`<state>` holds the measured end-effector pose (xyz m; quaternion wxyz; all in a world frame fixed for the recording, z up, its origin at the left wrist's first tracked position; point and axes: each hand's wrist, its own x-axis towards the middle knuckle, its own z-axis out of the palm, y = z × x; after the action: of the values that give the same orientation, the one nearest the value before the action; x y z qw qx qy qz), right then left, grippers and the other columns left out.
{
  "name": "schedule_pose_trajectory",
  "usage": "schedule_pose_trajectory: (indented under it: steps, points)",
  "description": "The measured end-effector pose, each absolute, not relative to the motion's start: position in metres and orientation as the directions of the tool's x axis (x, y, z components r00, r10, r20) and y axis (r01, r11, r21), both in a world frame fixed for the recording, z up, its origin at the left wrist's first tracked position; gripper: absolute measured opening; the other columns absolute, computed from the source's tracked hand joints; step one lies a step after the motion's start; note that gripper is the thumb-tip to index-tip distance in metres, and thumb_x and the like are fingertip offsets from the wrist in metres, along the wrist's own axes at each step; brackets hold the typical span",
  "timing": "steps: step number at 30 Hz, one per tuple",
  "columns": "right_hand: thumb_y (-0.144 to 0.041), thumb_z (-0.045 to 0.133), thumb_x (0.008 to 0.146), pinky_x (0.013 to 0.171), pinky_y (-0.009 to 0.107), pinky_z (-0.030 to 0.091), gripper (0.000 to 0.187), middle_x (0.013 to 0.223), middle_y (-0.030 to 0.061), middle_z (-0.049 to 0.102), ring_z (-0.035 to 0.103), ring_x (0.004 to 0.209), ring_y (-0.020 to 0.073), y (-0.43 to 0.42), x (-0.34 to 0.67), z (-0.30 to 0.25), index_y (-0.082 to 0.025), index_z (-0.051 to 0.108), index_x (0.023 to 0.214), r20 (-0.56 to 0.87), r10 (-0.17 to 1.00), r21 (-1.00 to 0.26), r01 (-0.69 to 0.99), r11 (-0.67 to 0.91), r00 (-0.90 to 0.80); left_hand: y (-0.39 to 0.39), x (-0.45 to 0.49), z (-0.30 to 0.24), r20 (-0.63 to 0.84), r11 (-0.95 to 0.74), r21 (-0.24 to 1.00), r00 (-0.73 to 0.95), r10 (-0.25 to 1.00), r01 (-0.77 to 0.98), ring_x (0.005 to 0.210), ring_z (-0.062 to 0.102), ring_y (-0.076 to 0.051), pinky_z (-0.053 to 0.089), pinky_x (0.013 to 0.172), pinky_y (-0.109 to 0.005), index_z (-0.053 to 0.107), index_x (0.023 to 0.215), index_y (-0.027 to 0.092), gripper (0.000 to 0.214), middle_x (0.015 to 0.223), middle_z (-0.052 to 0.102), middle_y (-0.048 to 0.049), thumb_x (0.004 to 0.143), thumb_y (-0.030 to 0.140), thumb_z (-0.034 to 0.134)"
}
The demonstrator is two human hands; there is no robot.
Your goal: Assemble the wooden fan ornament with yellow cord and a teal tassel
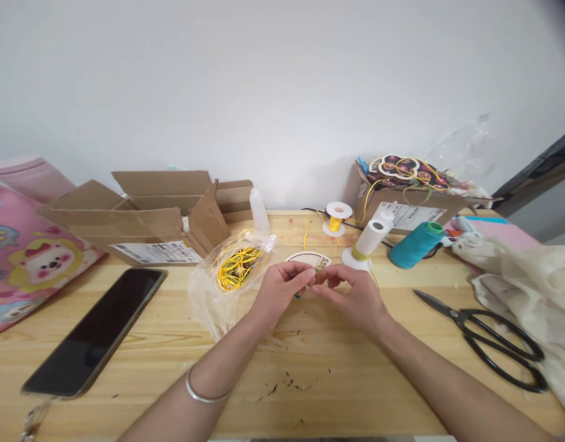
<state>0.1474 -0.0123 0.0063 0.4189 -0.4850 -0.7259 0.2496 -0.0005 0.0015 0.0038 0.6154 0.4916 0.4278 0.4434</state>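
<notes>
Left hand and right hand pinch a greenish bit by a pale, arched, cutout panel; a bag holds yellow cord.

2 hands | 2 bxs | 2 wht spools | 1 thrd cone | 1 ph | 1 scissors

A plain wall, pale and slightly bluish grey, fills the upper half of the view. Against it stands a light wooden desk, its boards joined lengthwise and their grain showing (dark flecks are scattered near the front). At the far right a dark slanting bar crosses in front of a greyer surface. The light is soft, the wall dimming toward the upper right corner.
</notes>
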Motion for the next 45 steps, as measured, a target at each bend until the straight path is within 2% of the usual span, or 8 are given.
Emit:
schedule_pose_trajectory:
  steps: [3,11,15,21,28,33,40,45]
  points:
    - [-0.022,0.058,0.072,0.052,0.022,0.043,0.005,0.063,-0.0003,0.063,0.051,0.054,0.0099,-0.010,0.148,0.004,-0.019,0.062,0.069,0.387,0.898,-0.775,0.454,0.440,-0.210,0.002,-0.001,0.002,-0.077,0.102,0.989,0.222,0.972,-0.104,0.048,0.037,-0.005,0.029,0.048,-0.019,0.062,0.071,0.014,0.019,0.050,0.049,0.0044,0.067,0.032,0.060]
    - [-0.013,0.052,0.075,0.057,0.025,0.040,0.010,0.062,0.0005,0.059,0.050,0.059,0.0117,-0.005,0.154,0.008,-0.018,0.056,0.068,0.530,0.775,-0.608,0.483,0.630,-0.343,0.002,0.001,0.002,-0.034,0.036,0.999,0.138,0.990,-0.008,0.050,0.042,-0.006,0.033,0.049,-0.018,0.063,0.069,0.014,0.017,0.054,0.054,0.0029,0.066,0.030,0.060]
    - [-0.013,0.051,0.076,0.058,0.025,0.039,0.010,0.062,0.0010,0.059,0.049,0.060,0.0119,-0.004,0.156,0.010,-0.018,0.055,0.069,0.557,0.752,-0.561,0.508,0.654,-0.352,0.002,0.001,0.002,-0.006,-0.007,0.996,0.145,0.989,0.085,0.053,0.046,-0.008,0.036,0.052,-0.019,0.062,0.068,0.014,0.018,0.057,0.056,0.0017,0.068,0.032,0.058]
    - [-0.015,0.047,0.079,0.060,0.028,0.038,0.014,0.067,0.0044,0.061,0.047,0.064,0.0146,-0.003,0.159,0.015,-0.017,0.057,0.071,0.565,0.688,-0.385,0.592,0.708,-0.455,0.000,0.000,0.003,0.083,-0.138,0.952,0.204,0.976,0.274,0.061,0.053,-0.013,0.041,0.060,-0.023,0.065,0.073,0.015,0.019,0.064,0.062,-0.0011,0.070,0.030,0.054]
    - [-0.018,0.051,0.077,0.056,0.024,0.040,0.009,0.062,0.0005,0.056,0.049,0.059,0.0118,0.000,0.163,0.013,-0.018,0.056,0.069,0.439,0.843,-0.644,0.546,0.536,-0.311,-0.002,0.000,0.004,0.068,-0.160,0.940,0.294,0.953,0.302,0.062,0.055,-0.014,0.041,0.058,-0.022,0.067,0.079,0.018,0.019,0.070,0.066,-0.0010,0.069,0.030,0.055]
    - [-0.018,0.053,0.076,0.054,0.023,0.039,0.008,0.061,-0.0005,0.056,0.048,0.058,0.0109,0.001,0.164,0.013,-0.018,0.056,0.068,0.422,0.855,-0.662,0.543,0.517,-0.300,-0.002,-0.001,0.005,0.071,-0.174,0.929,0.306,0.950,0.327,0.062,0.054,-0.013,0.040,0.057,-0.021,0.067,0.080,0.019,0.020,0.070,0.066,-0.0003,0.070,0.031,0.054]
    - [-0.019,0.048,0.080,0.063,0.028,0.039,0.012,0.073,0.0041,0.060,0.048,0.069,0.0145,0.000,0.166,0.017,-0.017,0.058,0.074,0.547,0.711,-0.434,0.577,0.692,-0.442,0.000,-0.002,0.005,0.038,-0.120,0.954,0.286,0.958,0.275,0.062,0.054,-0.012,0.039,0.060,-0.021,0.065,0.076,0.017,0.019,0.066,0.063,0.0001,0.071,0.031,0.053]
    - [-0.018,0.046,0.081,0.059,0.028,0.039,0.016,0.070,0.0046,0.061,0.046,0.064,0.0145,-0.002,0.165,0.020,-0.018,0.059,0.073,0.552,0.653,-0.284,0.620,0.731,-0.518,0.002,-0.002,0.005,-0.011,-0.020,0.991,0.228,0.974,0.133,0.056,0.048,-0.010,0.037,0.056,-0.021,0.063,0.066,0.015,0.020,0.059,0.058,0.0011,0.069,0.033,0.055]
